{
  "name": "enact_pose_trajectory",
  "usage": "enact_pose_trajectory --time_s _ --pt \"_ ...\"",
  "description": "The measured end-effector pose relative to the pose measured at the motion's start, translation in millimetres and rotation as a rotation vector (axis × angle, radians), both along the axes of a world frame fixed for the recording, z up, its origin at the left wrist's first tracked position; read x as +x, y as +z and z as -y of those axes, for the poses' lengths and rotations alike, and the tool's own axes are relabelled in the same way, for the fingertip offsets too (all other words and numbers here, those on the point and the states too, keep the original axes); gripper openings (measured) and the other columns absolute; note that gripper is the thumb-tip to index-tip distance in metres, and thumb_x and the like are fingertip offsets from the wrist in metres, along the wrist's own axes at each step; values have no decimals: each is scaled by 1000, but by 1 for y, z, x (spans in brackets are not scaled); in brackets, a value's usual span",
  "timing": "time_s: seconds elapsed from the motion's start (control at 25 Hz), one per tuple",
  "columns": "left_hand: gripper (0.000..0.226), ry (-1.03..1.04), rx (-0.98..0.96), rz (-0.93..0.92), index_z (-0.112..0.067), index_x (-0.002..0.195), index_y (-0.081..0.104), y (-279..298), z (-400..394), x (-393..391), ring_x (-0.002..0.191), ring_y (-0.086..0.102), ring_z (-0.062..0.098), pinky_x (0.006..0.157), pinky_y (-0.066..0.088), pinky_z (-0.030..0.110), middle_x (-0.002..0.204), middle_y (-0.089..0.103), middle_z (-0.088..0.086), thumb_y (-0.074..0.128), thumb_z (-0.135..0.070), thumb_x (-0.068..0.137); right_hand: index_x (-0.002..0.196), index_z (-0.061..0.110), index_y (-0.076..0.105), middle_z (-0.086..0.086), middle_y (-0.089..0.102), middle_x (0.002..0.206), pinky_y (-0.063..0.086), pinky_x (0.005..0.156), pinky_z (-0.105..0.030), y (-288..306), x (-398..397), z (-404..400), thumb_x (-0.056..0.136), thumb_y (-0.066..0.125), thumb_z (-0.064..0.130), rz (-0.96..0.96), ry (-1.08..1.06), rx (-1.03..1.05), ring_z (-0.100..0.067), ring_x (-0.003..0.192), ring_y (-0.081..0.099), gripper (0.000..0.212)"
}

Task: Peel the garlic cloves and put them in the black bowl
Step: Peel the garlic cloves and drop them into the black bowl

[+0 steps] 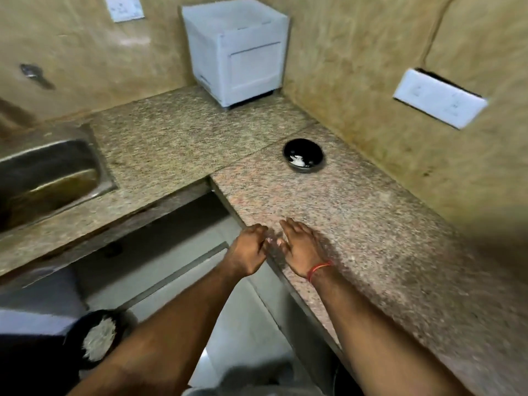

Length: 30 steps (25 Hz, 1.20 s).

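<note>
Two hands meet at the lower middle of the frame, at the near edge of the bench [357, 224]. At far left sits a steel sink [48, 178]. The left hand [248, 252] has its fingers curled inward; whether they pinch anything is too blurred to tell. Between the hands shows a small pale bit [270, 240], perhaps a garlic clove, its long axis unreadable. Just right of it, the right hand [300, 250] lies flat with straight fingers, pointing to upper left, a red thread [320, 270] on its wrist. Well apart, up and right of both hands, the black bowl [303, 159] stands on the bench with white pieces [298, 162] inside. A white box [237, 52] stands at top centre.
</note>
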<state>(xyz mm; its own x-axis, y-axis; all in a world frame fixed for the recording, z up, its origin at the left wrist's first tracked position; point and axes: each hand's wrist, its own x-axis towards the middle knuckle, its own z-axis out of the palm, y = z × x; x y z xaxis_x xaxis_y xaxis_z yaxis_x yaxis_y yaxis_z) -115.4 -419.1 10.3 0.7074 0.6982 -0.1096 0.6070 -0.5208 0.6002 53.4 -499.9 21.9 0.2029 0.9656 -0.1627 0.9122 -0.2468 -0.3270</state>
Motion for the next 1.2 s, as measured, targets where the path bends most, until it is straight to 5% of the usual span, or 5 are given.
enact_pose_trajectory --time_s 0.4,0.56,0.84,0.96,1.2 --pt "49 -376 -24 -229 -13 122 65 -27 67 185 109 63 32 98 51 38 112 70 13 55 -33 79 133 18 64 -11 70 123 52 100 -36 -34 150 116 89 64 19 -73 -432 -82 -31 115 64 44" --pt "60 -377 -58 -381 -17 145 42 -37 71 204 125 52 28 103 52 45 131 57 7 53 -37 90 126 20 66 -7 70 117 58 95 -39 -51 164 119 89 72 24 -148 -564 -203 -26 106 68 38" --pt "40 -401 1 -434 -14 132 55 -46 59 225 108 61 27 93 56 37 123 61 10 57 -24 93 96 17 71 -4 68 86 62 74 -35 -63 171 86 96 65 25 -68 -681 -276 -20 77 67 11" --pt "34 -404 -23 -403 -17 127 56 -47 45 226 106 58 26 93 56 42 119 59 9 54 -26 94 90 13 68 -1 55 71 57 64 -31 -63 170 80 101 51 22 9 -658 -295 -19 67 59 23" --pt "37 -421 -61 -398 -22 118 60 -49 8 227 102 63 24 87 57 39 113 65 3 62 -27 82 95 16 66 -6 67 88 59 73 -33 -58 170 54 100 45 28 -14 -581 -257 -25 82 68 25"
